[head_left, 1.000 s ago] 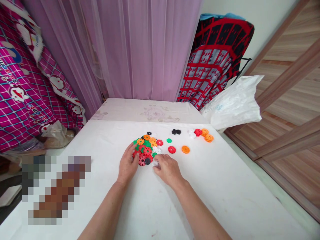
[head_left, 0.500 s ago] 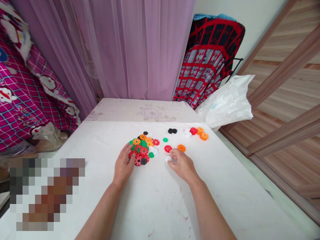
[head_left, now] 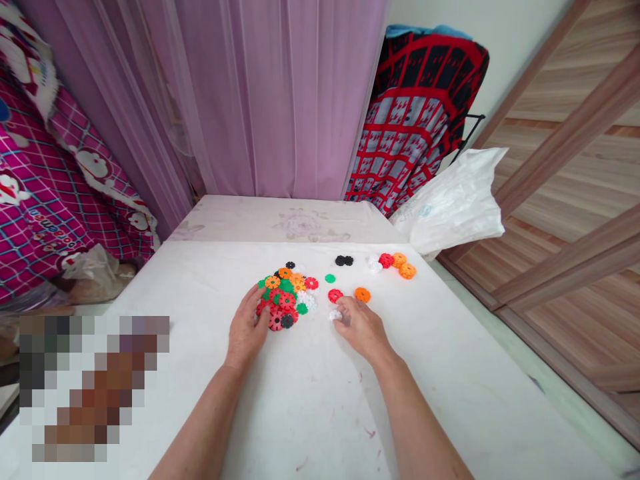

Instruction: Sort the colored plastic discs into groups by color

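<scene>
A pile of flower-shaped plastic discs (head_left: 285, 285) in red, green, orange, white and black lies on the white-covered table (head_left: 310, 413). At the pile's left edge rests my left hand (head_left: 249, 327), fingers spread and touching the nearest discs but gripping none. My right hand (head_left: 364, 328) is to the right of the pile, thumb and fingers curled around a white disc (head_left: 335, 315) at their tips. Just beyond those fingers lie a red disc (head_left: 335, 296) and an orange disc (head_left: 363, 295). A green disc (head_left: 330, 279) sits farther back.
Two joined black discs (head_left: 344, 261) lie toward the back. Right of them is a row of white, red and orange discs (head_left: 387, 261). A white plastic bag (head_left: 455, 203) stands at the table's right edge. Purple curtains (head_left: 295, 100) hang behind; wooden doors (head_left: 575, 200) are at right.
Hardly anything differs. The whole view has shifted up slightly. My right hand stays at the white disc and my left hand stays beside the pile.
</scene>
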Available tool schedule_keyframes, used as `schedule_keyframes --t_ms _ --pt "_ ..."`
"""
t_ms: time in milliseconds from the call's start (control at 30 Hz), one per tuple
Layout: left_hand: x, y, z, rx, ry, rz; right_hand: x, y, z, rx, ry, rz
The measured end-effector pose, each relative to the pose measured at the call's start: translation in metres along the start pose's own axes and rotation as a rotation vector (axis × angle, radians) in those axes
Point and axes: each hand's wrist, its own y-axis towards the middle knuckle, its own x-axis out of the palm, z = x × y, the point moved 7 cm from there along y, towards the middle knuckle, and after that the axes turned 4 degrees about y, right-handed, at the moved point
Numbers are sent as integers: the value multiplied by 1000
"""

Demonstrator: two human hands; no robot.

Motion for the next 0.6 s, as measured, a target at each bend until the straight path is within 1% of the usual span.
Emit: schedule_keyframes --t_ms 167,267,367,500,600 --pt "0 1 0 -2 26 -4 -3 0 4 -18 40 42" --pt "0 1 1 -10 28 10 -4 4 -2 -31 27 70" --pt "0 0 0 -15 18 25 0 13 -18 -48 -37 43" --pt "0 0 1 0 8 22 11 25 -46 -98 -120 -20" --pt "0 0 1 0 5 27 21 33 -57 -121 -152 -30"
